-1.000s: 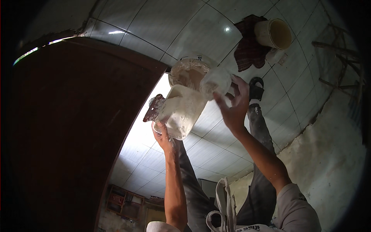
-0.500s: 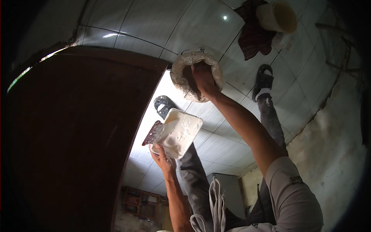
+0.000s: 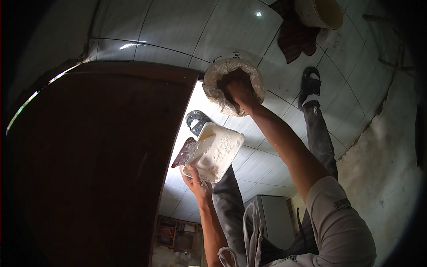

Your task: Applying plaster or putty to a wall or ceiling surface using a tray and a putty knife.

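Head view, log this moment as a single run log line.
left hand: holding white tray | dark red flat piece: at tray's edge | right hand: inside round pale container, grasp hidden

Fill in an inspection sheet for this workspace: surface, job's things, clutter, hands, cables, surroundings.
Surface: pale tiled floor.
Job's things: tray, smeared white inside; dark red scraper at its left edge; open bag, whitish rim.
Clutter: bucket by a dark red cloth.
Hands: left hand grips the tray; right hand inside the bag, grip unclear.
Cables: nothing seen.
Surroundings: brown door left, stained wall right, grey cabinet toward the lower edge.
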The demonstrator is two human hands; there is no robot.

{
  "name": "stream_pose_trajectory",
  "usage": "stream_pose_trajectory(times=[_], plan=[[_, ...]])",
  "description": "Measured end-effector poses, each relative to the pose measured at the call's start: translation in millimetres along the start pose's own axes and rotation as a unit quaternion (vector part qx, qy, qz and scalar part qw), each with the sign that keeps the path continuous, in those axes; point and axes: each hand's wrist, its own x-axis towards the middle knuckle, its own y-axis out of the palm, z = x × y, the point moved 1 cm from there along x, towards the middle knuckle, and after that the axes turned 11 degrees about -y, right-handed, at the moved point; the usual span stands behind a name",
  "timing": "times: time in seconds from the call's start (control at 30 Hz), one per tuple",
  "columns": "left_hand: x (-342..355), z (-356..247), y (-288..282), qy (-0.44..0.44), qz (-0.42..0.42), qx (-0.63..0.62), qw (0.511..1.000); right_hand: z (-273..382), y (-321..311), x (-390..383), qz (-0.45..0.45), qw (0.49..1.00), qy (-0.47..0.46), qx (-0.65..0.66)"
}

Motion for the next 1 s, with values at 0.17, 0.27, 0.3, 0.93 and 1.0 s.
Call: stream_pose_trajectory(times=[0.17,0.27,0.3,0.93,1.0], plan=[[-2,-9,-7,-0.006,-0.012,0.008,1.0,4,-8,-5,0.047,0.993,-0.026,0.105],[-4,-3,15,-0.001,0.005,0.001,1.0,-32,16,-18,0.04,0.982,0.019,0.183],[-3,0,16,-0.001,0.006,0.0,1.0,-38,25,-20,0.074,0.963,0.059,0.251],[-6,-2,22,0.049,-0.031,-0.076,0.995,-1,-174,-44,-0.006,0.927,0.063,0.369],[-4,0,27,0.046,-0.027,-0.097,0.994,-1,-197,-52,-0.041,0.907,0.132,0.398]])
